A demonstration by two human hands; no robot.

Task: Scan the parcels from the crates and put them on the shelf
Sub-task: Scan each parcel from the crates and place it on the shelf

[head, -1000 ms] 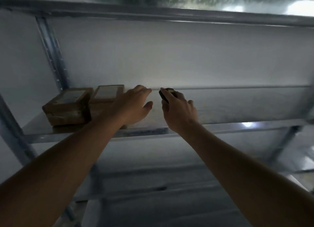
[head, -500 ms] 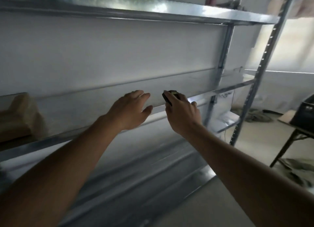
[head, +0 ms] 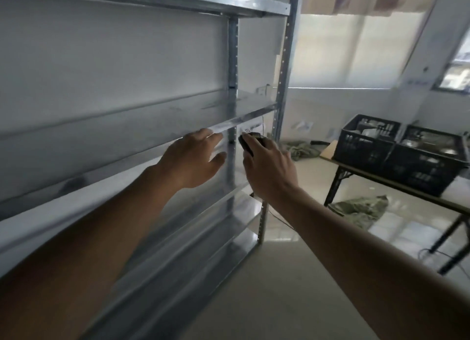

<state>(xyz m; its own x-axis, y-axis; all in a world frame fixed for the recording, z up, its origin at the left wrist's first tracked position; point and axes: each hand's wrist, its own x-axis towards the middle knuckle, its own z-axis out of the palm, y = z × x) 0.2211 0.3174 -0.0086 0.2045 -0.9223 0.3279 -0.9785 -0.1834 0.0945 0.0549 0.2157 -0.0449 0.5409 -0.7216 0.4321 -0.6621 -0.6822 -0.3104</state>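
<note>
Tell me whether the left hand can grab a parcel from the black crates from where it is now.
Probably not. The left hand is open by the shelf, while the black crates sit on a table well off to the right, across open floor. The person must walk over first.

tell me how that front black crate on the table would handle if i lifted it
The front black crate looks like rigid plastic lattice, so it should probably keep its shape. It seems filled with items, so likely heavy enough to want both hands. Sitting at the edge of the folding table, it might tip if dragged outward.
</note>
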